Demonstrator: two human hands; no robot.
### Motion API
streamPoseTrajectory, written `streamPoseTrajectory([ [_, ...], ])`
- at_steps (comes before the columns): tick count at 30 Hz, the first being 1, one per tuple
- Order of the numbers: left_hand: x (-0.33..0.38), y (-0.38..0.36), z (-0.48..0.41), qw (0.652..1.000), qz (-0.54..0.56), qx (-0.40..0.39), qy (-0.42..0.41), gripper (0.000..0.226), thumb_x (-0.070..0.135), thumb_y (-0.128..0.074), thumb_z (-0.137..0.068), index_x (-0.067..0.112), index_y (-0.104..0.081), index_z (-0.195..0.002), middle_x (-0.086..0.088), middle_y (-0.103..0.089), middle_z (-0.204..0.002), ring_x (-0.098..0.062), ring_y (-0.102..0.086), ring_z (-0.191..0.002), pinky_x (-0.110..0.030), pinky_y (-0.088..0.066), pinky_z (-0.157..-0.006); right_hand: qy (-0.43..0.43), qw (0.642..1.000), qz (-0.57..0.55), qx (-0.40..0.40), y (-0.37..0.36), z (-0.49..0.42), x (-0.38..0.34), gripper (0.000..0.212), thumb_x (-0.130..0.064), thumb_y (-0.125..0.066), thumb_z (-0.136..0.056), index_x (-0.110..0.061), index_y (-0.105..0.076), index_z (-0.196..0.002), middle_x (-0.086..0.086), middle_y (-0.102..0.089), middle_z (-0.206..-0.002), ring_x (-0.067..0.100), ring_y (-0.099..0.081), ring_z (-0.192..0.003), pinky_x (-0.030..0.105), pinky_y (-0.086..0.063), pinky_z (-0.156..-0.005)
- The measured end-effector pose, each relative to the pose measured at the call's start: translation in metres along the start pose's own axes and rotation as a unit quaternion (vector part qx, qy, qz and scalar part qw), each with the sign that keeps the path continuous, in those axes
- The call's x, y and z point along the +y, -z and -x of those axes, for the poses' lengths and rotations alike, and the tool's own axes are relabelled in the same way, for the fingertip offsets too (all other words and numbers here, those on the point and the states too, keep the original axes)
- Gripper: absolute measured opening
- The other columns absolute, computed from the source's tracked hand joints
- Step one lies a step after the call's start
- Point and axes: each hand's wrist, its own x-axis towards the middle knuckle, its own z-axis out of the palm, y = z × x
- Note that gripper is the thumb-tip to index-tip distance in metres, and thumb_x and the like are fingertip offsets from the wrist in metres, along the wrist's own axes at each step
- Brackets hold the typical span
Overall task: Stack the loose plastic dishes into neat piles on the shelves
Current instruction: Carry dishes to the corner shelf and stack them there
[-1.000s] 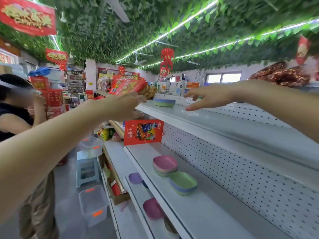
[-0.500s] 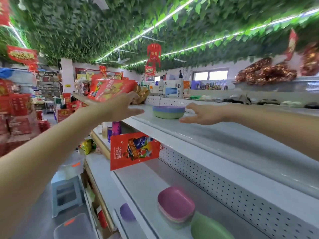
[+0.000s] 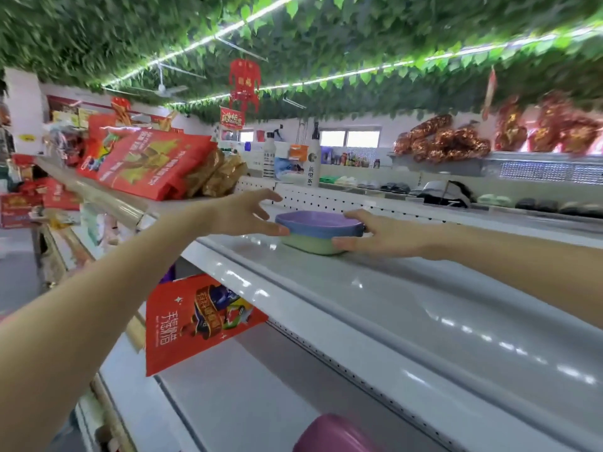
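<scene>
A stack of plastic bowls, purple over blue over pale green, stands on the top shelf near its pegboard back. My left hand reaches it from the left with fingers spread; only the thumb touches the stack's left side. On the stack's right side my right hand holds it, index finger along the upper rim and thumb low on the green bowl. A pink dish lies upside down on the lower shelf at the bottom edge, partly cut off.
Red snack packages and gold bags fill the top shelf left of the stack. Spray bottles stand behind the pegboard back. A red bag hangs under the shelf edge. Dark goods sit on the far shelves.
Both hands have closed in on the bowl stack from either side: before they hovered apart from it, now they touch it. The view has moved closer and tilted up.
</scene>
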Motion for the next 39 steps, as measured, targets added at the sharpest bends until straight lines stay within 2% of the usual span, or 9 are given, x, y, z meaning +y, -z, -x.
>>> streamPoseTrajectory([
  [4,-0.009,-0.006,-0.023,0.999,0.019,-0.027,-0.033,0.071,0.034,-0.071,-0.078,0.026,-0.036,-0.139,-0.009,-0.063,-0.115,-0.022,-0.062,-0.104,-0.038,-0.045,-0.1,-0.004,0.999,0.019,0.028,-0.008,-0.015,0.005,0.07,-0.057,-0.055,-0.083,-0.023,-0.032,-0.14,-0.006,-0.046,-0.127,0.012,-0.049,-0.105,0.023,-0.035,-0.086],
  [12,-0.021,-0.005,-0.05,0.997,0.014,-0.001,-0.081,0.051,0.029,-0.075,-0.076,0.015,-0.061,-0.123,0.001,-0.067,-0.092,-0.011,-0.06,-0.079,-0.014,-0.044,-0.071,0.026,0.994,-0.01,0.102,-0.014,-0.032,0.015,0.062,-0.078,-0.05,-0.048,-0.037,-0.059,-0.094,-0.007,-0.067,-0.1,0.014,-0.063,-0.094,0.033,-0.051,-0.085],
  [16,-0.014,-0.01,-0.054,0.995,0.017,0.006,-0.095,0.045,0.026,-0.074,-0.076,0.012,-0.064,-0.117,0.013,-0.062,-0.076,-0.002,-0.055,-0.069,-0.007,-0.04,-0.061,0.043,0.994,-0.026,0.097,-0.011,-0.028,0.021,0.061,-0.074,-0.051,-0.051,-0.032,-0.063,-0.093,-0.003,-0.069,-0.099,0.016,-0.064,-0.093,0.035,-0.05,-0.086],
  [20,0.021,-0.012,-0.049,0.993,0.008,-0.001,-0.118,0.043,0.027,-0.073,-0.077,0.013,-0.065,-0.117,0.007,-0.065,-0.08,-0.01,-0.056,-0.074,-0.009,-0.043,-0.063,0.045,0.992,-0.019,0.118,0.007,-0.004,0.032,0.054,-0.067,-0.056,-0.065,-0.023,-0.065,-0.095,-0.005,-0.061,-0.077,0.011,-0.052,-0.067,0.023,-0.038,-0.062],
  [23,0.07,-0.015,-0.043,0.987,-0.014,-0.003,-0.16,0.043,0.029,-0.072,-0.076,0.013,-0.066,-0.116,-0.007,-0.069,-0.091,-0.017,-0.056,-0.078,-0.017,-0.042,-0.065,0.041,0.988,-0.017,0.148,0.032,0.037,0.045,0.06,-0.067,-0.056,-0.063,-0.019,-0.066,-0.098,0.004,-0.065,-0.085,0.016,-0.054,-0.068,0.023,-0.038,-0.064],
  [26,0.134,-0.024,-0.036,0.977,-0.032,0.008,-0.21,0.049,0.041,-0.073,-0.069,0.017,-0.068,-0.111,-0.012,-0.07,-0.093,-0.023,-0.057,-0.078,-0.026,-0.043,-0.067,0.002,0.983,-0.002,0.186,0.066,0.101,0.063,0.041,-0.052,-0.06,-0.076,-0.018,-0.065,-0.099,0.003,-0.064,-0.094,0.005,-0.057,-0.07,0.019,-0.045,-0.065],
  [29,0.218,-0.051,-0.017,0.959,-0.015,0.017,-0.284,0.053,0.049,-0.074,-0.061,0.02,-0.072,-0.105,-0.016,-0.069,-0.093,-0.023,-0.058,-0.077,-0.031,-0.043,-0.07,-0.066,0.967,0.016,0.247,0.103,0.193,0.085,0.032,-0.044,-0.064,-0.078,-0.02,-0.065,-0.099,0.012,-0.066,-0.104,0.026,-0.064,-0.091,0.041,-0.052,-0.087],
  [33,0.338,-0.114,0.034,0.921,0.037,0.01,-0.387,0.049,0.049,-0.073,-0.065,0.018,-0.072,-0.103,-0.018,-0.069,-0.085,-0.025,-0.058,-0.07,-0.037,-0.047,-0.066,-0.134,0.938,0.038,0.319,0.136,0.346,0.102,0.031,-0.04,-0.07,-0.072,-0.029,-0.061,-0.1,-0.007,-0.059,-0.098,-0.001,-0.059,-0.079,0.011,-0.047,-0.068],
  [39,0.538,-0.205,0.162,0.847,0.143,-0.021,-0.511,0.045,0.049,-0.077,-0.062,0.016,-0.07,-0.092,-0.003,-0.067,-0.08,-0.02,-0.059,-0.074,-0.036,-0.048,-0.069,-0.235,0.864,0.114,0.431,0.158,0.603,0.11,0.027,-0.036,-0.074,-0.073,-0.024,-0.063,-0.094,-0.015,-0.059,-0.084,-0.005,-0.056,-0.067,0.005,-0.039,-0.056],
])
